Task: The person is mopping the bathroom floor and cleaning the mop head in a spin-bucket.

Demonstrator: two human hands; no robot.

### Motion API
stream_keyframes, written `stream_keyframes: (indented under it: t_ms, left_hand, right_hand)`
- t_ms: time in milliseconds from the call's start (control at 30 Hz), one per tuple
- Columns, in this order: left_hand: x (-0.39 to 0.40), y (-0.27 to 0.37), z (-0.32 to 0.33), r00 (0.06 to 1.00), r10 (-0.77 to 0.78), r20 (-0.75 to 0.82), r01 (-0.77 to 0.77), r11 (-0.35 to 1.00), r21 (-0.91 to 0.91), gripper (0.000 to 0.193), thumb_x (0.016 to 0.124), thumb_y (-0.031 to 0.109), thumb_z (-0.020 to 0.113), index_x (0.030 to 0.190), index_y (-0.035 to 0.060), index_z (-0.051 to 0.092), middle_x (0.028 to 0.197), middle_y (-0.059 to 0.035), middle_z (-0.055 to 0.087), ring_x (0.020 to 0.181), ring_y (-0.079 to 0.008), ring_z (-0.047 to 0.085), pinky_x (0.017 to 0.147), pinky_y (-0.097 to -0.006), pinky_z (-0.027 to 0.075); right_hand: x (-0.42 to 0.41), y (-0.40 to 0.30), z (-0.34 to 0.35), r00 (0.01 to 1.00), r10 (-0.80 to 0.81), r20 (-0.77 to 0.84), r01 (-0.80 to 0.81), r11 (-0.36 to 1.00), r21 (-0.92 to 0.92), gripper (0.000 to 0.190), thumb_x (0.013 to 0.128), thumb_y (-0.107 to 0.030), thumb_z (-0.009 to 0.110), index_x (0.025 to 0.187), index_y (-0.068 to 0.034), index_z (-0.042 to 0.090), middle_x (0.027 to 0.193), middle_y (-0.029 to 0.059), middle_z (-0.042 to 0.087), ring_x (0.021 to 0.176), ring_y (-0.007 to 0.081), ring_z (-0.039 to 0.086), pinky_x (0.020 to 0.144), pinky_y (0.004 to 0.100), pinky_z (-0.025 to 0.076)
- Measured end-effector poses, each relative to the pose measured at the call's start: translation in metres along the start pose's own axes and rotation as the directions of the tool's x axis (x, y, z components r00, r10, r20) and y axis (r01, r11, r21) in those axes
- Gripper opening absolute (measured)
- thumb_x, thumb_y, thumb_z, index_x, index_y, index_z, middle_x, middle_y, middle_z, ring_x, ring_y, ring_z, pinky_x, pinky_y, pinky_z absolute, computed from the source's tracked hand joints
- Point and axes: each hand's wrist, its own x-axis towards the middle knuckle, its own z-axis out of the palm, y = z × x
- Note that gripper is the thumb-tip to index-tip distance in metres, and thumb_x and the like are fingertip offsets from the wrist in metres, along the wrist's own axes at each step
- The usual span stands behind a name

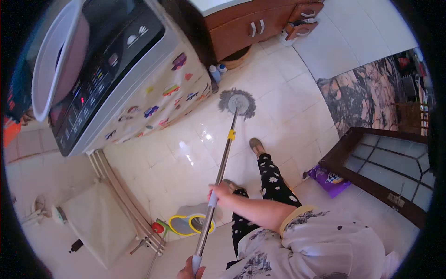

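Observation:
A spin mop with a steel pole (224,164) stretches diagonally across the view. Its round grey fringed head (238,102) lies flat on the tiled floor (275,115). My right hand (220,195) is wrapped around the light grip partway along the pole, with the forearm crossing in front of my legs. At the bottom edge, my left hand (191,269) holds the upper end of the handle and is partly cut off by the frame. A yellow clamp (231,134) sits on the pole between the mop head and my right hand.
A washing machine (115,80) with a printed cover carries a pink basin (55,62). Brown cabinets (244,31) and bottles (216,72) stand beyond the mop. A yellow-rimmed mop bucket (181,225) is left of my feet. A glazed door (379,164) and purple bag (329,181) are at right.

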Motion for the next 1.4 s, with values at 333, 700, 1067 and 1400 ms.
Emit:
stream_keyframes:
  t_ms: [333,700,1067,1400]
  left_hand:
    - [0.202,0.229,0.026,0.913,0.330,0.239,-0.135,0.800,-0.585,0.063,0.091,0.024,0.062,0.141,0.0070,0.027,0.105,-0.0207,0.058,0.076,-0.0280,0.063,0.065,-0.0396,0.054]
    - [0.087,0.088,0.021,0.950,-0.159,0.270,0.300,0.708,-0.639,0.041,0.095,0.038,0.053,0.120,0.0058,0.050,0.083,-0.0083,0.061,0.071,-0.0164,0.060,0.060,-0.0292,0.047]
    - [-0.071,-0.071,0.071,0.973,-0.208,0.095,0.190,0.500,-0.845,0.032,0.095,0.036,0.051,0.110,0.0090,0.059,0.064,0.0092,0.041,0.052,-0.0018,0.033,0.044,-0.0211,0.026]
    - [-0.121,-0.100,0.125,0.900,-0.409,0.151,0.200,0.080,-0.976,0.030,0.096,0.030,0.051,0.115,0.0081,0.057,0.064,0.0090,0.040,0.052,-0.0026,0.034,0.044,-0.0212,0.027]
  right_hand:
    - [0.064,-0.388,-0.055,0.765,-0.615,-0.193,0.550,0.779,-0.303,0.040,0.088,-0.033,0.064,0.091,-0.001,0.041,0.052,0.0151,0.052,0.039,0.0278,0.055,0.033,0.0410,0.046]
    - [0.042,-0.219,-0.006,0.742,-0.600,-0.299,0.366,0.736,-0.569,0.034,0.092,-0.026,0.050,0.103,0.006,0.045,0.087,0.0246,0.063,0.048,0.0310,0.063,0.040,0.0390,0.053]
    - [0.014,0.033,0.018,0.909,-0.381,-0.169,0.202,0.758,-0.620,0.036,0.093,-0.024,0.050,0.112,0.003,0.037,0.076,0.0197,0.056,0.051,0.0299,0.062,0.041,0.0443,0.054]
    - [0.044,0.153,0.061,0.962,-0.265,0.061,0.170,0.411,-0.896,0.043,0.083,-0.018,0.057,0.114,0.007,0.040,0.106,0.0283,0.057,0.073,0.0364,0.068,0.052,0.0428,0.058]
